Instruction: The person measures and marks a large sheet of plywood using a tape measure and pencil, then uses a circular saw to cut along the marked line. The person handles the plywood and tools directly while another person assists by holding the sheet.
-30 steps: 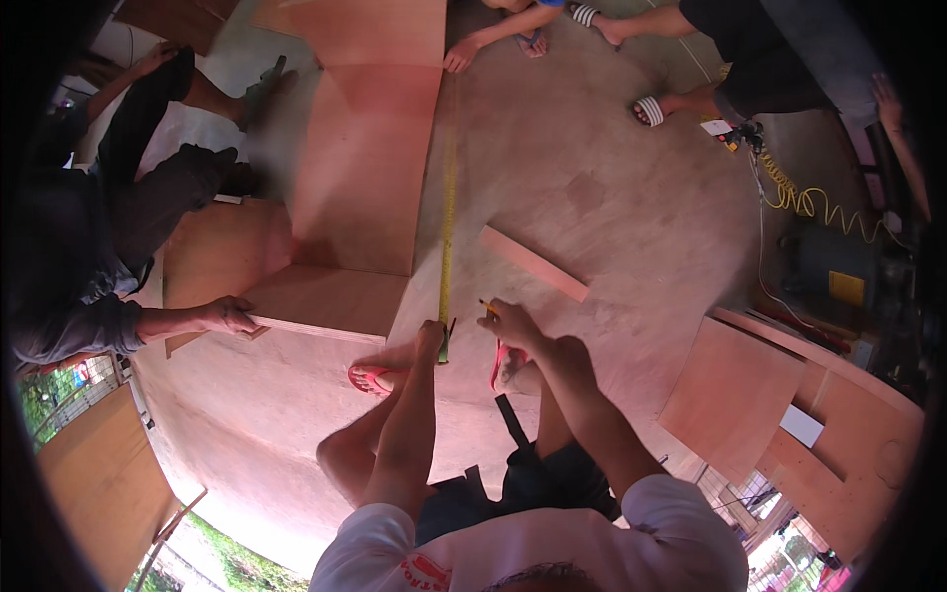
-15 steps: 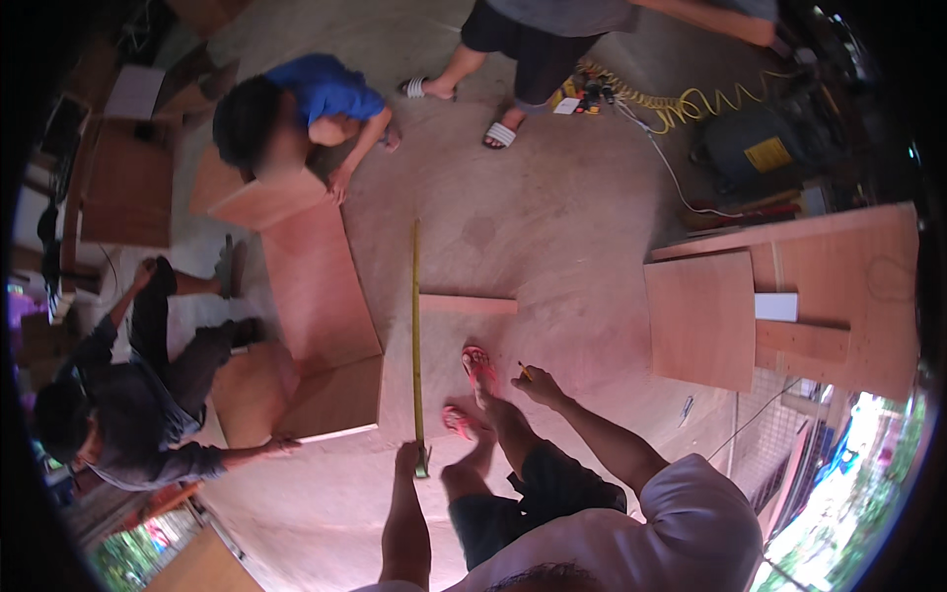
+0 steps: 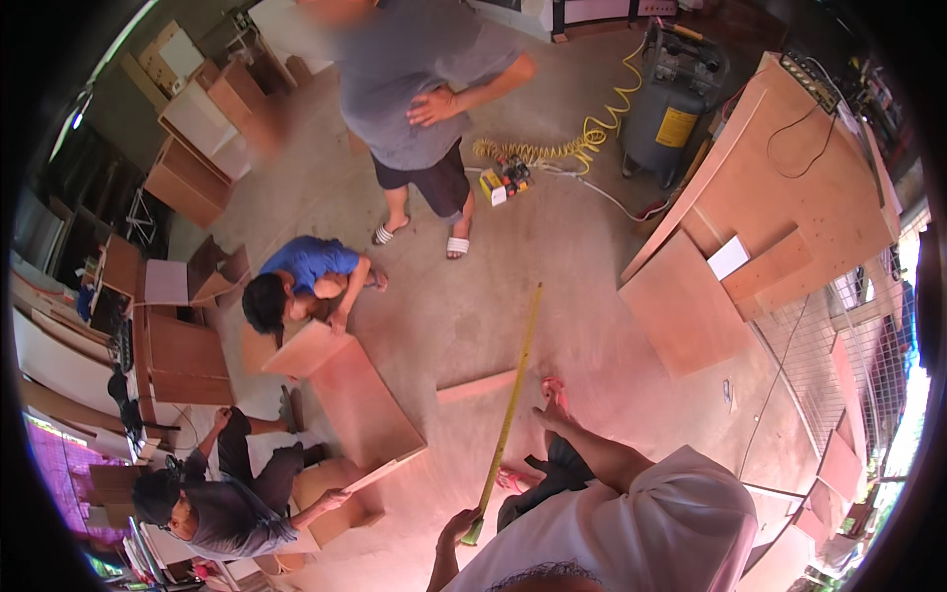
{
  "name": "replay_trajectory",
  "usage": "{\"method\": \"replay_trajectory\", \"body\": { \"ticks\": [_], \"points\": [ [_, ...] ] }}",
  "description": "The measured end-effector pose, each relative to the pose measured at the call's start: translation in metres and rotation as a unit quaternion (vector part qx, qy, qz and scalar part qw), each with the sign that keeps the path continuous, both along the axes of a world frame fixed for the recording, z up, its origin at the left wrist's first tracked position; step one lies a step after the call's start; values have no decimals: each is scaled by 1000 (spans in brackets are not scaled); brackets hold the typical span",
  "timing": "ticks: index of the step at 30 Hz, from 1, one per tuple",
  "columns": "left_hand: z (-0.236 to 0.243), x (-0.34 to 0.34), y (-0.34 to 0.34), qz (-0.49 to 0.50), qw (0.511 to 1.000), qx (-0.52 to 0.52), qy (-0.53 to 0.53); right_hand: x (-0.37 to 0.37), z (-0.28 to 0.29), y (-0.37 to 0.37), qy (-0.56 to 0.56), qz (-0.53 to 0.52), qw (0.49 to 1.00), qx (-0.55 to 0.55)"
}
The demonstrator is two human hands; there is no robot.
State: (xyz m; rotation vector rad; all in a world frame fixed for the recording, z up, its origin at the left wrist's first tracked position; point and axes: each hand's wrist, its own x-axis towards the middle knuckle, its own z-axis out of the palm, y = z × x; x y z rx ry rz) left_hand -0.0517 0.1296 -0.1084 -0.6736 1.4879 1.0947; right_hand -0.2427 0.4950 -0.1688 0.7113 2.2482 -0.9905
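Note:
My left hand (image 3: 455, 527) is closed around the case of a tape measure (image 3: 505, 431). Its yellow blade runs out over the floor, away from me, past a narrow wooden strip (image 3: 473, 387). Over my right foot, in a red flip-flop, my right hand (image 3: 552, 414) has its fingers curled. The pencil it held in the earlier frame is hard to make out against the foot now. To the left, two crouching people hold an angled assembly of wooden panels (image 3: 367, 405); one wears a blue shirt (image 3: 308, 271), the other dark clothes (image 3: 232, 508).
A standing person in grey (image 3: 404, 89) is beyond them. At the far right stands an air compressor (image 3: 668, 123) with a coiled yellow hose (image 3: 552, 153) and a tool on the floor. Large wooden sheets (image 3: 691, 306) lie right; cabinets and boards (image 3: 187, 355) line the left.
My view has turned and lifted, so the tape now slants up to the right. My right hand has come nearer the blade. The standing person now has a hand at the waist.

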Motion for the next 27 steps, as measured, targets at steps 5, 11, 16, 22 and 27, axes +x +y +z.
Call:
{"method": "replay_trajectory", "body": {
  "ticks": [5, 11, 16, 22, 27],
  "points": [
    [-3, -133, 88, -89, 989, 70, 96, -60, 37, 48, -27, -22, 998, 58],
    [37, -338, 255, -142, 976, 64, 153, -184, 75, 150, -66, 74, 983, -154],
    [111, -460, 394, 12, 979, 119, 166, -279, 109, 226, -50, -41, 942, -330],
    [166, -582, 491, 37, 941, 233, 243, -386, 129, 275, 33, -190, 872, -450],
    [113, -711, 541, 8, 937, 232, 260, -509, 118, 334, 33, -206, 785, -584]
  ]
}}
